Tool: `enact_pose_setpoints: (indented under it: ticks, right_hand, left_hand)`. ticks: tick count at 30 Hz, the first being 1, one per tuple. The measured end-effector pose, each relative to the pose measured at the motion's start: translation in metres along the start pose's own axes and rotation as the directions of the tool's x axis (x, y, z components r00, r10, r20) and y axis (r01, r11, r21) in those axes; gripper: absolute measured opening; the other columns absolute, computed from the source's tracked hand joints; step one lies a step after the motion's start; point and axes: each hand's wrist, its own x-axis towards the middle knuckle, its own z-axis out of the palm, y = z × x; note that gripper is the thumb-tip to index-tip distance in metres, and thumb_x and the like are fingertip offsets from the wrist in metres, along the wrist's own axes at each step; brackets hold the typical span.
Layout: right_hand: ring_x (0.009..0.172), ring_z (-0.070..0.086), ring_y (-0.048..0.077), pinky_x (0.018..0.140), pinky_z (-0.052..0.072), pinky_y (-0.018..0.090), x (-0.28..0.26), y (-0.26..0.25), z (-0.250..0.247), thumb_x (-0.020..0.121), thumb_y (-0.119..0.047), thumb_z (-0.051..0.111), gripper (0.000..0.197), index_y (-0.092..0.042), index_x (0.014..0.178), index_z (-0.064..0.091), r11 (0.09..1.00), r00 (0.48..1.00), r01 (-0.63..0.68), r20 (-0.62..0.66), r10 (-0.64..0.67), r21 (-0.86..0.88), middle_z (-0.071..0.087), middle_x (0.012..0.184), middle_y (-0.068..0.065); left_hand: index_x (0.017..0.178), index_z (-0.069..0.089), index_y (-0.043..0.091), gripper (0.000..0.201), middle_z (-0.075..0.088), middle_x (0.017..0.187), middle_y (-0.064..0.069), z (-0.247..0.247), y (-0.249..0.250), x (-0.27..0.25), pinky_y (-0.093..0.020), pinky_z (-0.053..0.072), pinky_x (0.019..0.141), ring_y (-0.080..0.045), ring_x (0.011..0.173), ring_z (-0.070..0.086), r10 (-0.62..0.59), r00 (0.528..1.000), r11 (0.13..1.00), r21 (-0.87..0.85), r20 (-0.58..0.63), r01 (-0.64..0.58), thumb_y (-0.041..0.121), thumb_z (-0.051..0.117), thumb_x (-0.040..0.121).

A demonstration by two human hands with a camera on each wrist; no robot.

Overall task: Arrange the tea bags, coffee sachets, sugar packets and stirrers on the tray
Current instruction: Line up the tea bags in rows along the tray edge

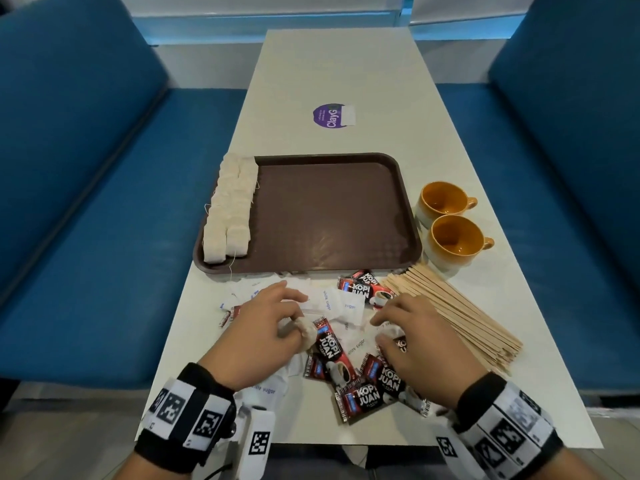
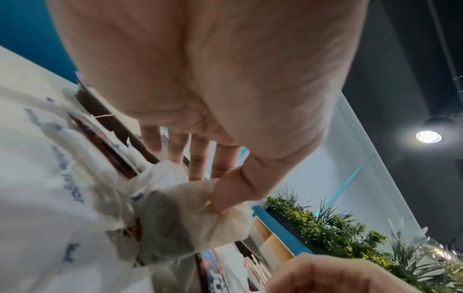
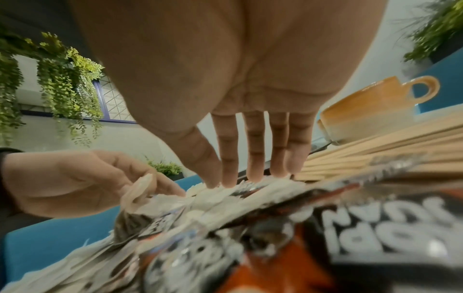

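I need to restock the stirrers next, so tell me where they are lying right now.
In the head view the wooden stirrers lie in a heap on the table's right side, just off the tray's near-right corner, below the two orange cups and beside the right hand.

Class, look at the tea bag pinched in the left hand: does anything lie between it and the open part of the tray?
Nothing visible blocks it. The left hand pinches the tea bag above the loose sugar packets; these lie flat before the tray, whose low near rim is easily cleared. The tray's middle is bare.
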Motion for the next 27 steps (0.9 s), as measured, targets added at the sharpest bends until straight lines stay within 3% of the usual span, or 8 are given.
enact_pose_setpoints:
  ticks: [2, 5, 8, 10, 16, 20, 23, 27]
  right_hand:
    - [0.122, 0.032, 0.004, 0.107, 0.036, 0.027, 0.007, 0.002, -0.005, 0.099, -0.041, 0.057, 0.031, -0.04, 0.13, 0.057, 0.999, 1.0, -0.026, -0.015, 0.025, -0.037, 0.046, 0.132, -0.021]
    - [0.137, 0.025, 0.008, 0.116, 0.03, 0.033, 0.014, 0.0, -0.005, 0.098, -0.047, 0.056, 0.054, -0.04, 0.149, 0.041, 0.995, 0.998, -0.012, 0.056, 0.018, -0.103, 0.036, 0.153, -0.021]
    - [0.145, 0.017, 0.012, 0.12, 0.025, 0.039, 0.012, -0.007, 0.0, 0.098, -0.054, 0.053, 0.061, -0.04, 0.155, 0.033, 0.987, 0.989, 0.026, 0.148, -0.003, -0.157, 0.025, 0.16, -0.024]
    - [0.144, 0.017, 0.009, 0.12, 0.024, 0.038, 0.008, -0.007, 0.002, 0.099, -0.054, 0.051, 0.056, -0.041, 0.152, 0.037, 0.987, 0.987, 0.056, 0.161, -0.031, -0.15, 0.028, 0.157, -0.027]
    - [0.134, 0.026, -0.007, 0.116, 0.028, 0.026, -0.008, 0.015, -0.012, 0.097, -0.05, 0.057, 0.036, -0.048, 0.133, 0.055, 0.994, 0.991, 0.111, 0.072, -0.111, -0.005, 0.04, 0.141, -0.036]
    - [0.108, 0.049, -0.007, 0.091, 0.04, 0.015, -0.028, 0.04, -0.039, 0.095, -0.044, 0.061, 0.015, -0.046, 0.11, 0.064, 0.999, 0.999, -0.004, -0.046, 0.007, 0.052, 0.055, 0.112, -0.03]
    - [0.093, 0.053, -0.006, 0.075, 0.041, 0.012, -0.045, 0.054, -0.044, 0.096, -0.041, 0.064, 0.012, -0.046, 0.106, 0.063, 0.995, 0.994, -0.095, -0.056, 0.096, 0.008, 0.056, 0.097, -0.028]
    - [0.096, 0.047, -0.009, 0.08, 0.037, 0.008, -0.065, 0.053, -0.022, 0.093, -0.052, 0.064, 0.038, -0.047, 0.13, 0.054, 0.993, 0.991, -0.1, 0.083, 0.105, -0.065, 0.047, 0.104, -0.03]
  left_hand:
    - [0.076, 0.066, 0.029, 0.011, 0.051, 0.139, 0.03, 0.001, 0.006, -0.001, -0.022, 0.025, 0.114, 0.007, 0.149, 0.019, 0.059, 0.998, 0.998, -0.014, -0.011, -0.059, 0.032, 0.062, 0.086]
    - [0.075, 0.06, 0.033, 0.019, 0.043, 0.15, 0.031, 0.01, 0.015, 0.005, -0.019, 0.017, 0.117, 0.007, 0.152, 0.009, 0.128, 0.988, 0.991, 0.018, 0.09, -0.13, 0.017, 0.061, 0.086]
    - [0.075, 0.054, 0.039, 0.013, 0.043, 0.151, 0.03, 0.02, 0.017, 0.012, -0.039, 0.024, 0.122, -0.005, 0.153, 0.015, 0.1, 0.967, 0.988, 0.09, 0.233, -0.124, 0.028, 0.055, 0.082]
    - [0.078, 0.053, 0.04, 0.008, 0.046, 0.148, 0.03, 0.022, 0.013, 0.012, -0.044, 0.026, 0.121, -0.007, 0.152, 0.02, 0.084, 0.963, 0.986, 0.119, 0.257, -0.118, 0.032, 0.051, 0.08]
    - [0.08, 0.055, 0.04, 0.011, 0.058, 0.13, 0.029, 0.02, 0.01, 0.001, -0.038, 0.028, 0.119, -0.001, 0.144, 0.029, 0.125, 0.97, 0.985, 0.087, 0.208, -0.146, 0.03, 0.051, 0.082]
    - [0.09, 0.067, 0.028, 0.016, 0.059, 0.115, 0.023, 0.02, 0.012, -0.003, -0.039, 0.039, 0.108, 0.002, 0.123, 0.042, 0.171, 0.973, 0.977, 0.099, 0.153, -0.188, 0.028, 0.052, 0.084]
    - [0.085, 0.065, 0.025, 0.01, 0.047, 0.138, 0.025, 0.022, 0.015, -0.002, -0.031, 0.035, 0.111, 0.003, 0.134, 0.033, 0.198, 0.971, 0.975, 0.079, 0.131, -0.209, 0.023, 0.055, 0.086]
    - [0.083, 0.065, 0.021, 0.009, 0.035, 0.156, 0.026, 0.029, 0.02, 0.004, -0.027, 0.025, 0.116, -0.003, 0.147, 0.015, 0.178, 0.952, 0.963, 0.155, 0.249, -0.221, 0.02, 0.057, 0.086]
